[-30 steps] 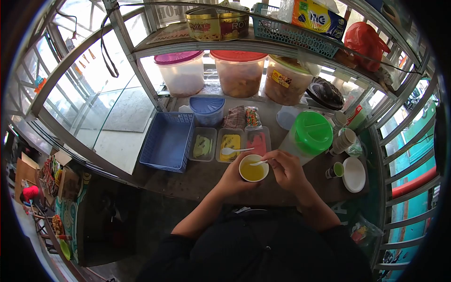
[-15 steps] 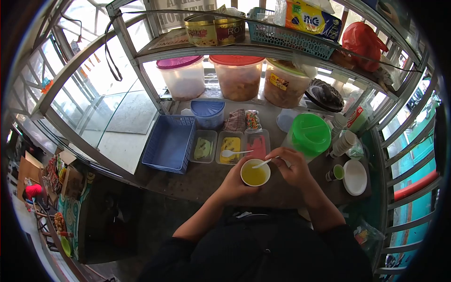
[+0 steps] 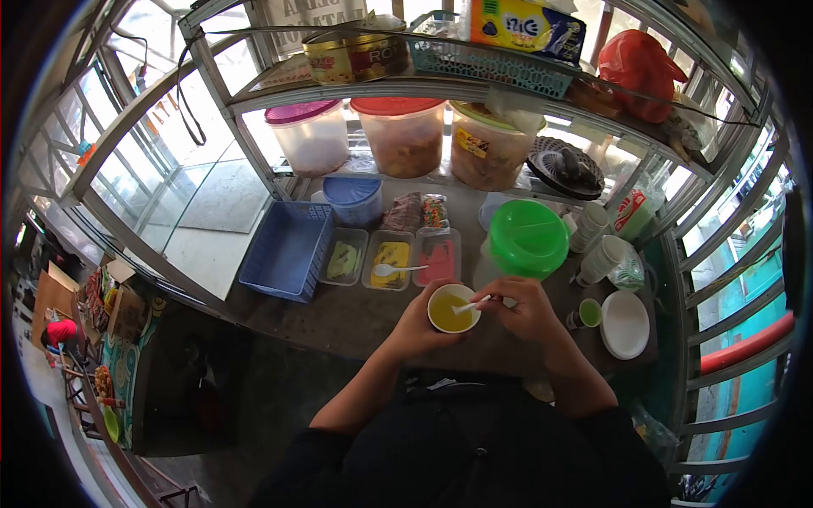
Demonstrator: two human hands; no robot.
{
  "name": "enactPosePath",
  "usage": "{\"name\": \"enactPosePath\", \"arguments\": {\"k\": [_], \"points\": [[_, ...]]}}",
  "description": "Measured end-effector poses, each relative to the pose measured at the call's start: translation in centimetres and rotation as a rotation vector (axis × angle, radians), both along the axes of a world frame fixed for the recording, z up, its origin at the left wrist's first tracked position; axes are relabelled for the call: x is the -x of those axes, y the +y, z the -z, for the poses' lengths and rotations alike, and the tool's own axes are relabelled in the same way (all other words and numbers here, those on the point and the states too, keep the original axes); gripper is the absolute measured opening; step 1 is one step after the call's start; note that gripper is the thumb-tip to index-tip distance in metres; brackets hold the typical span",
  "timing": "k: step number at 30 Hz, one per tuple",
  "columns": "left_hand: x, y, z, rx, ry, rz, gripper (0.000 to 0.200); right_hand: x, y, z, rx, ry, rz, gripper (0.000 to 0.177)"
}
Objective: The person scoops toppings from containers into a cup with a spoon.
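Note:
My left hand (image 3: 413, 328) is wrapped round a white paper cup (image 3: 434, 319) that holds yellow liquid. Between the fingers of my right hand (image 3: 523, 310) is a white spoon (image 3: 471, 306), its bowl end dipping into the liquid. Just beyond the cup stand three clear tubs: one with green contents (image 3: 343, 256), one with yellow contents (image 3: 390, 256) and a second white spoon (image 3: 398, 268) lying across it, and one with pink contents (image 3: 437, 252). The green-lidded container (image 3: 529, 240) is beyond my right hand.
A blue basket (image 3: 289, 250) and a blue-lidded tub (image 3: 353, 201) stand at the left. On the right are stacked paper cups (image 3: 600, 260), a green cup (image 3: 588, 313) and white plates (image 3: 625, 325). Large lidded containers (image 3: 397, 140) stand behind, under a metal shelf (image 3: 474, 91).
The view has shifted, so the shelf and counter items appear further left. The cup has moved slightly left in view, and the spoon now lies at a different angle in it.

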State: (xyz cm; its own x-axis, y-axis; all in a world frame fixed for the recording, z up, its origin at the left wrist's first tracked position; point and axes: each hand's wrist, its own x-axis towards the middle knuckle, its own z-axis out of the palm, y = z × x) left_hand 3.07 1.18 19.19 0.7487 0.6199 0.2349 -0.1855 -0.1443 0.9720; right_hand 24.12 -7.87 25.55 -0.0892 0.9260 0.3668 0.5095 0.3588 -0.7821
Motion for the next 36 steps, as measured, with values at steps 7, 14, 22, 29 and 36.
{"name": "enactPosePath", "arguments": {"k": [7, 14, 22, 29, 36], "points": [[-6.3, -2.9, -0.3, 0.018, -0.004, 0.004, 0.081, -5.3, -4.1, -1.2, -0.101, -0.034, 0.031, 0.015], [-10.8, -6.3, 1.5, -0.003, -0.043, -0.025, 0.084, -9.7, -7.2, -0.7, -0.124, -0.141, 0.071, 0.019], [-12.4, -7.5, 1.2, 0.034, -0.053, -0.088, 0.082, -11.1, -8.2, 0.5, -0.228, -0.089, 0.022, 0.019], [-13.7, -9.2, 1.2, 0.057, -0.049, -0.056, 0.081, -12.0, -8.3, 0.2, -0.114, 0.000, -0.049, 0.020], [-13.0, -10.2, 1.0, -0.040, 0.022, -0.079, 0.084, -12.2, -7.4, -0.4, -0.183, -0.097, -0.138, 0.020]]}}
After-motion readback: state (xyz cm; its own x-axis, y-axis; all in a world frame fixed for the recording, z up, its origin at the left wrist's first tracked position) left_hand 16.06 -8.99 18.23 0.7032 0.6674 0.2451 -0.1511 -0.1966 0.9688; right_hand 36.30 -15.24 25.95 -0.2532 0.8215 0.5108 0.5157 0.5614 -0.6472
